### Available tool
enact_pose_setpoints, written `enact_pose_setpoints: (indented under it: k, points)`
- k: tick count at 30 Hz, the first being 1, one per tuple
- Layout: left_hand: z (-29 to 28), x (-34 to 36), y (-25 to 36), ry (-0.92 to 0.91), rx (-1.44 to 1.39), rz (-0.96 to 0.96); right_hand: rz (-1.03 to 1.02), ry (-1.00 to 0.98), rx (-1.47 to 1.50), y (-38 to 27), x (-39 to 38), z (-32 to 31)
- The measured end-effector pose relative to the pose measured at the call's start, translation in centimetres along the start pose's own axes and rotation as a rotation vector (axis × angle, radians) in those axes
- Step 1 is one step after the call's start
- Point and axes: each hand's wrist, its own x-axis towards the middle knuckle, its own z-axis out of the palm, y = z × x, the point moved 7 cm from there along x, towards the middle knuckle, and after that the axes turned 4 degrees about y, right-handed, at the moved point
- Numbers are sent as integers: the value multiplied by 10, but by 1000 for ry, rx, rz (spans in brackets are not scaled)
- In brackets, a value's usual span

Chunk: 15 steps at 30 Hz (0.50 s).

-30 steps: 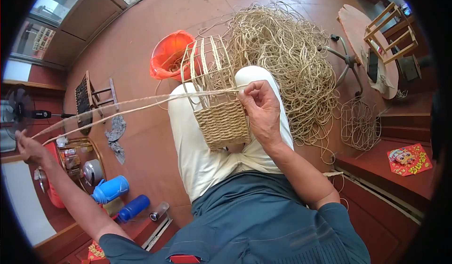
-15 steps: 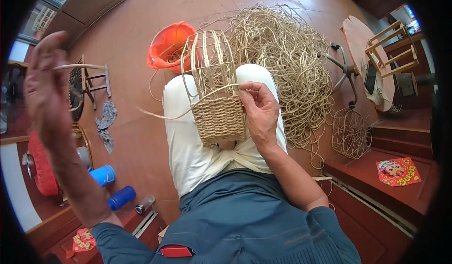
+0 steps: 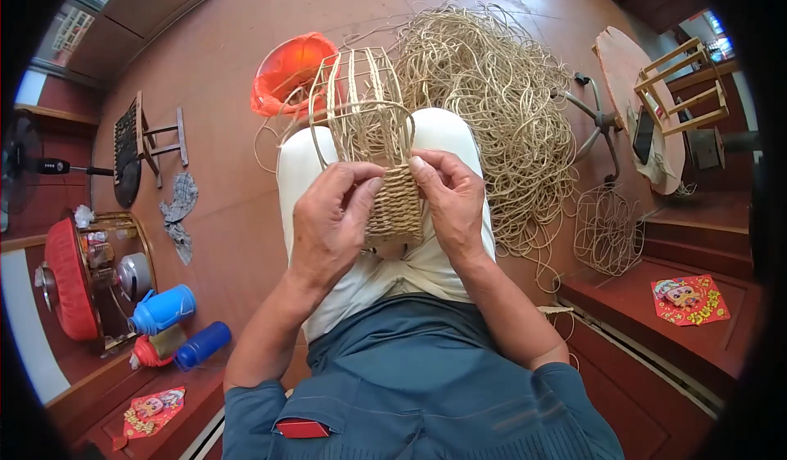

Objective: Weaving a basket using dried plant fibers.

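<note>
A partly woven straw basket (image 3: 393,214) sits between my knees in pale trousers, its bare upright frame (image 3: 352,79) rising above the dense weave. My left hand (image 3: 336,214) is closed at the left of the weave's top edge, thumb and fingers pinching the cord there and covering part of the basket. My right hand (image 3: 447,202) grips the basket's top right corner, thumb on the woven edge and fingers curled behind it. The cord between my fingers is too small to follow exactly.
A large heap of cord (image 3: 484,75) lies ahead right, beside an orange-lined bucket (image 3: 287,70). At left are a fan, a stool (image 3: 164,132), a red-cushioned seat (image 3: 70,271) and blue flasks (image 3: 164,308). At right stand a round table (image 3: 619,66) and a wire frame (image 3: 611,230).
My left hand has swung in from the far left, where it drew out cord, to the basket's top edge. The long cord no longer stretches leftward. My right hand remains at the corner.
</note>
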Motion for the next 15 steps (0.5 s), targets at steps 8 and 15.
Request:
enact_pose_setpoints:
  k: [8, 15]
  points:
    - [14, 14, 6, 66, 49, 140, 44, -30, 15, -5, 0, 3]
    - [18, 24, 18, 73, 143, 177, 110, -42, 0, -3, 3, 2]
